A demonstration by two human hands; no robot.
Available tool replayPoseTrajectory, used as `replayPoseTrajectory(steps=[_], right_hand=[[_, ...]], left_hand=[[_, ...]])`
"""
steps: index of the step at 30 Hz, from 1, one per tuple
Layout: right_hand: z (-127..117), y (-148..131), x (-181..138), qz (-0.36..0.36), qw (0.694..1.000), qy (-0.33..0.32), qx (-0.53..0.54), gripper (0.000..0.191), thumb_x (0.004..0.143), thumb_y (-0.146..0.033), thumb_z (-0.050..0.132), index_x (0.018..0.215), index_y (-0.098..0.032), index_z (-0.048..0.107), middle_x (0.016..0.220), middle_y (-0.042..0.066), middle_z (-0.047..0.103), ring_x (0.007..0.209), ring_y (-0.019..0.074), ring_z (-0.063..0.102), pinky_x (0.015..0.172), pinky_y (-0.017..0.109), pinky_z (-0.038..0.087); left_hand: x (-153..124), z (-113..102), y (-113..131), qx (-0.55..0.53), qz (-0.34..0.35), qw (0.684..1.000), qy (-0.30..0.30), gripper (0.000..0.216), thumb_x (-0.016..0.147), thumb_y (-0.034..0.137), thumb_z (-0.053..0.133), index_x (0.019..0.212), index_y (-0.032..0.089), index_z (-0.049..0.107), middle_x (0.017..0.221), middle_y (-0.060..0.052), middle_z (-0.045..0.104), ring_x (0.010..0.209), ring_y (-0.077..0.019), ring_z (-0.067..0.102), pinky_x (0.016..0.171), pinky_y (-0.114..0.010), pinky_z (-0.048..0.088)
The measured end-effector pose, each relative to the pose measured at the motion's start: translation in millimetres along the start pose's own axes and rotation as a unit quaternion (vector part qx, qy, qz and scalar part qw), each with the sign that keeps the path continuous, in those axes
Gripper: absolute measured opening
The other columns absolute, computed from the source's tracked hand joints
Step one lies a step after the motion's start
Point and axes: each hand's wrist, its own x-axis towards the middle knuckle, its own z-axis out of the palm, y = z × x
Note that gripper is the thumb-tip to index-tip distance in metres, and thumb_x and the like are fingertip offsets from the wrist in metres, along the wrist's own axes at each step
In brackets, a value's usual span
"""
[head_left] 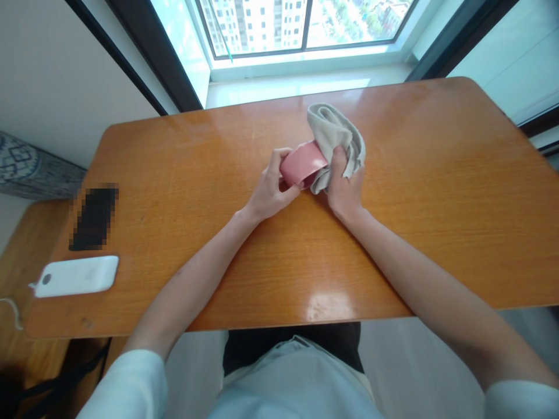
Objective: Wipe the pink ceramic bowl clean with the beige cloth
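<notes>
Above the middle of the table, my left hand is closed round a glossy pink cup, fingers on its far side and thumb at its near edge. The cup is tilted, and part of a darker pink inside shows toward me. My right hand grips a folded, pale grey cloth, with the thumb lying on top of it. Against the cup's right side the cloth is pressed, hiding that end. The right hand's other fingers are mostly covered by the cloth.
The brown wooden table has rounded corners and stands before a window. On its left side lie a white, rounded device with a cable and a dark, pixelated rectangular object. A patterned grey fabric item is beyond the left edge.
</notes>
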Motion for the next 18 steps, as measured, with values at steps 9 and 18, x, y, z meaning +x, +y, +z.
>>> replayPoseTrajectory(steps=[9, 18], right_hand=[[-18.3, -28.2, -3.0, -0.294, 0.947, -0.123, -0.042, 0.052, 0.114, -0.051, 0.044, 0.161, -0.031, 0.058, 0.162, 0.011, 0.066, 0.151, 0.0339, 0.065, 0.128, 0.061, 0.054], [-22.5, -53.9, 3.7, -0.352, 0.905, -0.203, -0.130, 0.055, 0.108, -0.058, 0.054, 0.158, -0.036, 0.060, 0.165, 0.003, 0.065, 0.168, 0.0427, 0.045, 0.141, 0.081, 0.016]], left_hand=[[-6.9, 3.9, 15.0, 0.045, -0.015, 0.999, 0.028, 0.060, 0.082, 0.032, 0.085, 0.132, 0.022, 0.055, 0.112, -0.006, 0.079, 0.094, -0.0216, 0.077, 0.083, -0.035, 0.063], [-12.1, 0.5, 17.9, 0.110, -0.027, 0.993, 0.026, 0.034, 0.077, 0.043, 0.092, 0.091, 0.021, 0.069, 0.086, -0.002, 0.081, 0.074, -0.0197, 0.074, 0.070, -0.032, 0.061]])
